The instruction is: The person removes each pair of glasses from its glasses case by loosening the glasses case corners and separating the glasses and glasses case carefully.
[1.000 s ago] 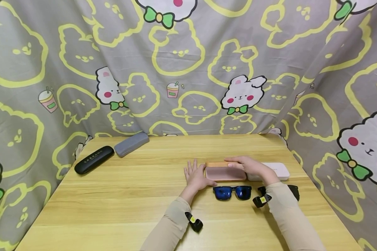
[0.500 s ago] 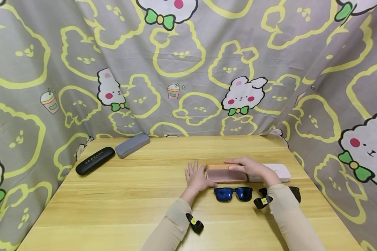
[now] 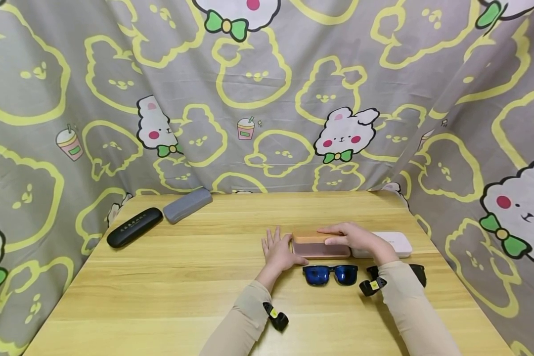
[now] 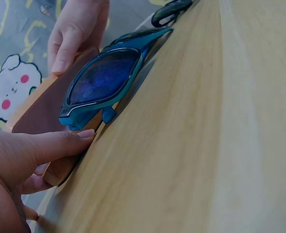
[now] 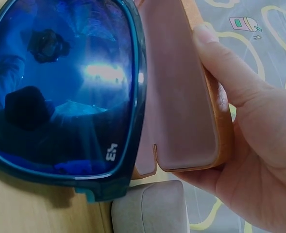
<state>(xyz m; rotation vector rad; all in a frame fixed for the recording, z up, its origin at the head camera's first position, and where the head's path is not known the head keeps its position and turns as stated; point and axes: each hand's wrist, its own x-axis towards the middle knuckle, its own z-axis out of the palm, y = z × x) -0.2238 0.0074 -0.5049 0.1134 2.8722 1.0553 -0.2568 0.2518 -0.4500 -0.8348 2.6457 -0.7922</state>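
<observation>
An orange-brown glasses case [image 3: 309, 238] with a pinkish lining lies with its lid partly raised, right of the table's middle. My left hand [image 3: 279, 254] grips the left end of its base; in the left wrist view the thumb [image 4: 67, 145] lies on the front edge and fingers pass beneath. With thumb and fingers, my right hand [image 3: 360, 239] holds the lid, whose lining [image 5: 179, 92] faces the right wrist camera. Blue-lensed sunglasses [image 3: 346, 275] lie just in front of the case, apart from both hands in the head view.
A whitish glasses case [image 3: 400, 244] stands right of the orange-brown one. Dark sunglasses [image 3: 419, 273] lie partly hidden under the right forearm. A black case [image 3: 135, 228] and a grey case [image 3: 188, 205] lie at the back left. A patterned curtain [image 3: 267, 163] hangs behind the wooden table [image 3: 169, 287].
The lid of the orange-brown case has tilted forward and down under my right hand, so more of its outside shows. My left hand stays in place.
</observation>
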